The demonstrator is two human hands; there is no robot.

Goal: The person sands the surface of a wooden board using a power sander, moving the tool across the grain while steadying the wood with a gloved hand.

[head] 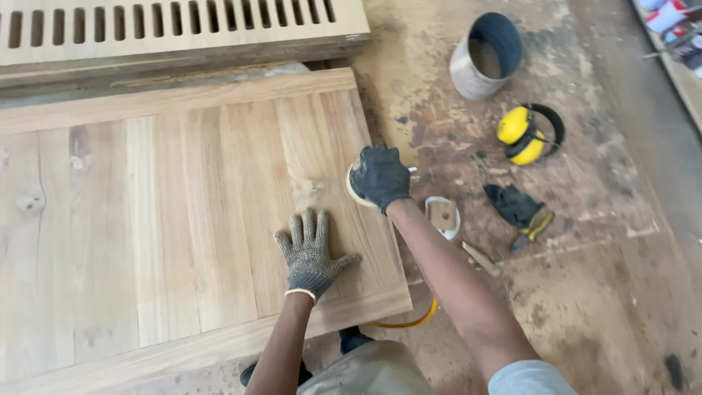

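Wood panel (183,219) is being sanded: right hand (379,177) is gripping the sander (354,186) at its edge, left hand (311,252) pressing flat, fingers spread (bracing); the next pass needs steady pressure.

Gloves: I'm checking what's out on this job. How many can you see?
3. A grey knit one on the left hand, flat on the wooden panel; a dark one on the right hand; a spare dark glove on the floor.

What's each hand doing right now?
Left hand: open, flat on the wooden panel.
Right hand: closed on a round sander at the panel's edge.
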